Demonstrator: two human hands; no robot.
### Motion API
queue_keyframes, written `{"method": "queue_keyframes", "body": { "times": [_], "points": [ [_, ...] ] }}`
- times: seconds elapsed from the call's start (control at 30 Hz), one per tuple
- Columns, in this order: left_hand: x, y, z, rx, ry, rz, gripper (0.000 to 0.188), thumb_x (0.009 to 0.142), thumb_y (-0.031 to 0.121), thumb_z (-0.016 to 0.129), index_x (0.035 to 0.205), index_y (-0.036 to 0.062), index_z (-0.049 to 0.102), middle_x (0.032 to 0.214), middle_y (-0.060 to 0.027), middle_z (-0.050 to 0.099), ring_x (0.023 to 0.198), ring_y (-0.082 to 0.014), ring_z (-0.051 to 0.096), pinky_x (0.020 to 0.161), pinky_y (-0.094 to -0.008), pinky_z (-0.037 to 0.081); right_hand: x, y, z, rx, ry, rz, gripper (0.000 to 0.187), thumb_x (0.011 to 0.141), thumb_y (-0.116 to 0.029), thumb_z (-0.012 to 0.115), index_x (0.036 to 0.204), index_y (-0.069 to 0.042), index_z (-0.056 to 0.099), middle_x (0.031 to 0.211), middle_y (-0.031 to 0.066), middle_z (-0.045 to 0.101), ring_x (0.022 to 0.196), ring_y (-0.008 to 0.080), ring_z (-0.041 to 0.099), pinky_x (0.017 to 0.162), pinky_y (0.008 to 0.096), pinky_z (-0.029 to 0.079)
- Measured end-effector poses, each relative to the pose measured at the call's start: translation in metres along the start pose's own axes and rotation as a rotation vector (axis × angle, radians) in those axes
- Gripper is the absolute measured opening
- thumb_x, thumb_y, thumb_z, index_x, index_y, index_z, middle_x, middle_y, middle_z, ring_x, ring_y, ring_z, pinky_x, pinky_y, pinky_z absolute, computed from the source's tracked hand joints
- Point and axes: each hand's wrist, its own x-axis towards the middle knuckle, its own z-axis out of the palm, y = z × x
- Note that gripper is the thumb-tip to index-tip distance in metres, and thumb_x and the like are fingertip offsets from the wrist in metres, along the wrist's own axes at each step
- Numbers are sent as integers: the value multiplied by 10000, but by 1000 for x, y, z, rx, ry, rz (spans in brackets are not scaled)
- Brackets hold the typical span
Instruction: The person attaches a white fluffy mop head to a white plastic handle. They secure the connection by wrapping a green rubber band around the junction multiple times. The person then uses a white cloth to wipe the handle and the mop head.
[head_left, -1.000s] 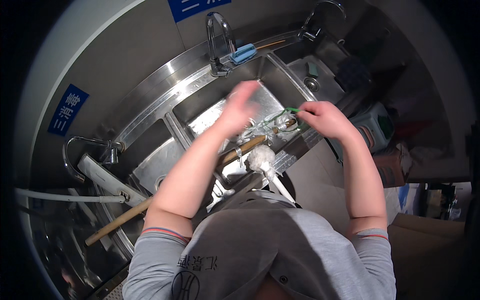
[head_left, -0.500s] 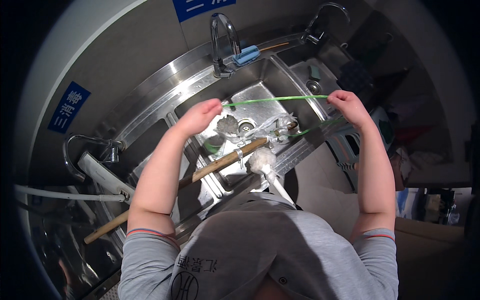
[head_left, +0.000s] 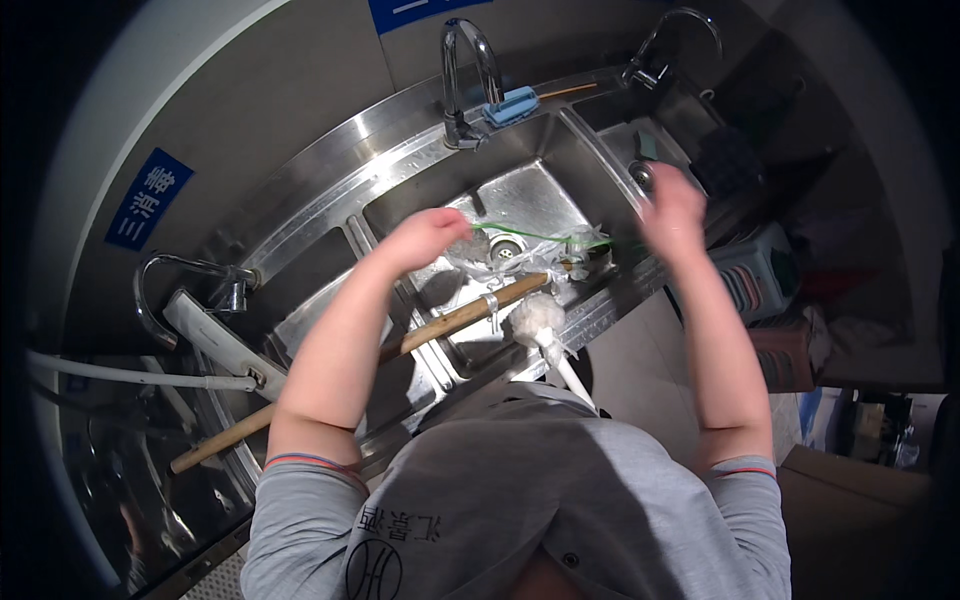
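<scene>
Centre: left hand (head_left: 428, 240) pinches one cord (head_left: 588, 242), one pole (head_left: 466, 316) below. Centre-right: right hand (head_left: 674, 212), fingers too blurred to tell.

Grey wall (head_left: 270, 120) with blue signs (head_left: 148, 198), steel sink counter (head_left: 325, 198) under bright glare (head_left: 383, 163), greyish floor (head_left: 640, 345) below
</scene>
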Motion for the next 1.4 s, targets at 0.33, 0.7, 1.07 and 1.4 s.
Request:
{"method": "queue_keyframes", "body": {
  "times": [0.33, 0.7, 1.07, 1.4],
  "points": [
    [11, 40, 28, -128, -328, -22, 188, 872, 210, 510, 855, 70, 634, 744, 54, 565, 677, -38, 450, 637, -193, 376, -15, -71, 37, 839, -928, 198, 275, 821, -280, 573, 954, -46, 627, 851, 56, 631, 806, 120, 562, 757, 254, 437],
    [-37, -37, 107, -517, -640, -563, 171, 851, 189, 504, 817, 79, 630, 671, 10, 558, 570, -82, 478, 533, -226, 394, -63, 70, 28, 162, -397, 576, 221, 804, -231, 530, 825, -37, 633, 765, 169, 613, 741, 304, 604, 661, 378, 469],
    [-41, -48, 209, -1390, -340, -842, 134, 829, 137, 538, 934, 56, 523, 845, -42, 555, 818, -186, 534, 760, -326, 435, -168, -30, 124, 299, -823, 546, 193, 761, -212, 498, 778, -82, 639, 783, 161, 622, 749, 333, 597, 684, 409, 473],
    [-29, -40, 206, -1524, -146, -425, 205, 744, -1, 470, 930, 82, 497, 789, -8, 519, 708, -121, 501, 701, -261, 416, -135, -22, 134, 325, -866, 617, 209, 740, -210, 551, 772, -24, 640, 757, 177, 627, 698, 303, 604, 662, 364, 470]
  ]
}}
